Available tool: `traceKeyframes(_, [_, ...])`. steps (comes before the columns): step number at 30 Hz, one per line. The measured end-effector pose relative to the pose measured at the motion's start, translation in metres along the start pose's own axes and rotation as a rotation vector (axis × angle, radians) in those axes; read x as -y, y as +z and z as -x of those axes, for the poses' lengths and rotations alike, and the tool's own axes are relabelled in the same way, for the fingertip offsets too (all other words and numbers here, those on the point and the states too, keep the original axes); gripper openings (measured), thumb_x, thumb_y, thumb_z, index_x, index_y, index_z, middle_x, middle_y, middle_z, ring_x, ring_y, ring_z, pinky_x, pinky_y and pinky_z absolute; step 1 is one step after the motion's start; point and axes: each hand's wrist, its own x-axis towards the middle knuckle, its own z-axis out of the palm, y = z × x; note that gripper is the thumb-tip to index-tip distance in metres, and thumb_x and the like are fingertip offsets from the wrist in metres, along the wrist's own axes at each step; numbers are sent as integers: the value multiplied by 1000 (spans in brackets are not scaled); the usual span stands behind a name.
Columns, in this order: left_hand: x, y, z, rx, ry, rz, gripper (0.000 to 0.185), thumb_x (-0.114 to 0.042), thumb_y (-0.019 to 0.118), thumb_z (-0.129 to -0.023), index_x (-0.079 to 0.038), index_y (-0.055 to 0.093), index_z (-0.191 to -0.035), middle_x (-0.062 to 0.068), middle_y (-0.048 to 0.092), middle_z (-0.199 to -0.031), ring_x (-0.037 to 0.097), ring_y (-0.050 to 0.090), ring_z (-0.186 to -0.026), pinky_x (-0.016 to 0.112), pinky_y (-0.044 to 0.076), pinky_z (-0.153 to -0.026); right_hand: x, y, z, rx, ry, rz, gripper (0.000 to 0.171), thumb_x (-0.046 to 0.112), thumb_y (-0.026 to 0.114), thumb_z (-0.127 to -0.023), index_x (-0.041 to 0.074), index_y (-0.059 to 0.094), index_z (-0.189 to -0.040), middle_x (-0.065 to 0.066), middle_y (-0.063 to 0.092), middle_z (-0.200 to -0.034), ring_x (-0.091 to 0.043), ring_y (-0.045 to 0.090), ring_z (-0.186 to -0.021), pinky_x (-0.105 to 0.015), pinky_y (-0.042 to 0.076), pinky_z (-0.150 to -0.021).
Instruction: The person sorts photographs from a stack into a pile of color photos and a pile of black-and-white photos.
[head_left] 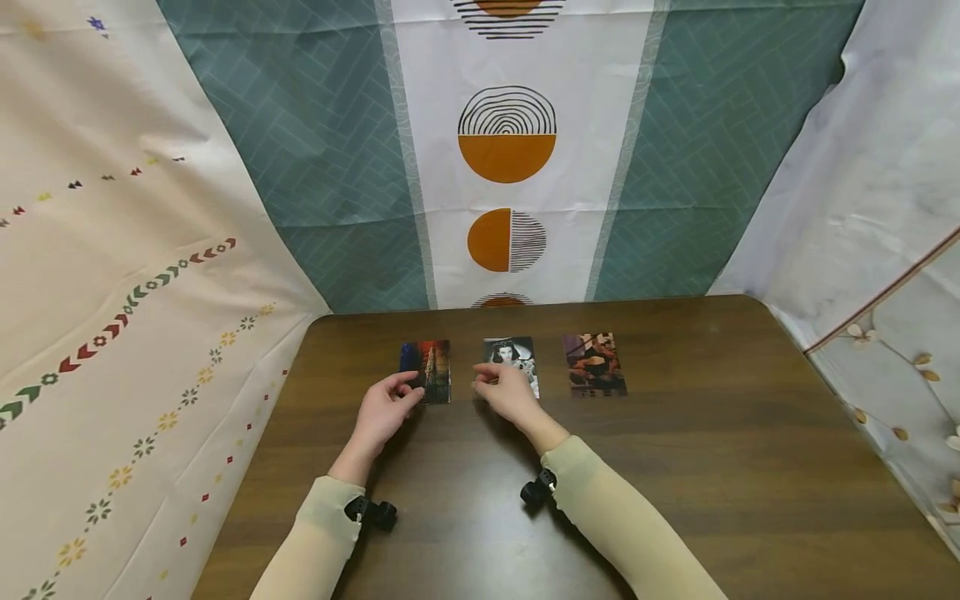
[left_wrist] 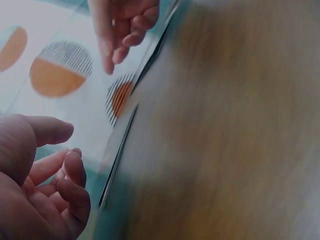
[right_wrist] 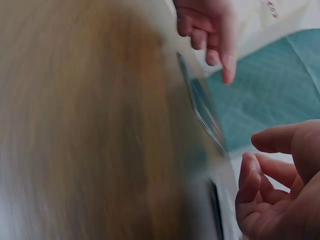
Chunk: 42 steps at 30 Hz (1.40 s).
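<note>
Three picture cards lie in a row on the table. The left card point(head_left: 437, 367) is dark with red and blue. A black-and-white portrait card point(head_left: 522, 350) is in the middle, and the right card point(head_left: 596, 365) has brown, orange and purple tones. My left hand point(head_left: 386, 408) hovers at the left card, overlapping its lower left edge in the head view. Over the middle card is my right hand point(head_left: 510, 393), covering part of it. In the wrist views, both the left hand point(left_wrist: 45, 185) and the right hand point(right_wrist: 282, 185) have loosely bent fingers with nothing between them.
The brown wooden table point(head_left: 712, 483) reaches back to a hanging green and white cloth point(head_left: 510, 196) with orange circles. Patterned light cloths hang at the left point(head_left: 150, 333) and right. Each wrist carries a small black camera point(head_left: 381, 514).
</note>
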Motion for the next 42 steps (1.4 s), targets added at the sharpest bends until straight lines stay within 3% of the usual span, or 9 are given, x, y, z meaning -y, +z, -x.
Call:
traceKeyframes(4, [7, -17, -4, -38, -30, -6, 45, -18, 74, -103, -2, 66, -143, 10, 63, -99, 19, 56, -65, 28, 48, -61, 6, 23, -6, 2, -8, 26, 36, 11, 74, -97, 0, 75, -131, -7, 76, -106, -27, 72, -106, -44, 54, -97])
traceKeyframes(11, [23, -33, -12, -64, -74, -13, 44, -17, 74, -103, 1, 66, -142, 8, 63, -95, 17, 55, -64, 26, 48, -59, 9, 51, -14, -23, 4, 70, 41, 12, 75, -95, 1, 73, -135, -7, 77, -108, -27, 72, -106, -44, 54, -98])
traceKeyframes(17, [28, -33, -17, -61, -90, -36, 50, -18, 76, -101, 3, 64, -144, 6, 63, -89, 16, 53, -58, 27, 46, -56, 9, 62, -16, -60, 34, 103, 44, 13, 75, -95, 1, 72, -137, -5, 77, -103, -27, 72, -102, -45, 55, -95])
traceKeyframes(25, [26, -31, -19, -56, -100, -158, 52, -21, 76, -100, -1, 65, -146, 4, 59, -90, 16, 48, -63, 30, 39, -58, 9, 68, -20, -62, 24, 205, 44, 16, 74, -95, 5, 73, -138, 3, 74, -93, -24, 71, -99, -43, 55, -94])
traceKeyframes(37, [25, -31, -18, -27, -114, -161, 52, -20, 74, -101, -1, 63, -148, 1, 53, -79, 13, 40, -57, 30, 35, -55, 11, 68, -20, -61, 35, 207, 45, 16, 74, -94, 7, 73, -138, 5, 74, -93, -22, 70, -98, -41, 55, -92])
traceKeyframes(42, [24, -31, -17, -23, -132, -161, 50, -20, 75, -101, -4, 65, -148, 2, 54, -81, 15, 39, -57, 30, 35, -54, 11, 68, -20, -59, 37, 200, 45, 16, 74, -94, 6, 73, -138, 4, 74, -94, -22, 70, -98, -42, 55, -92])
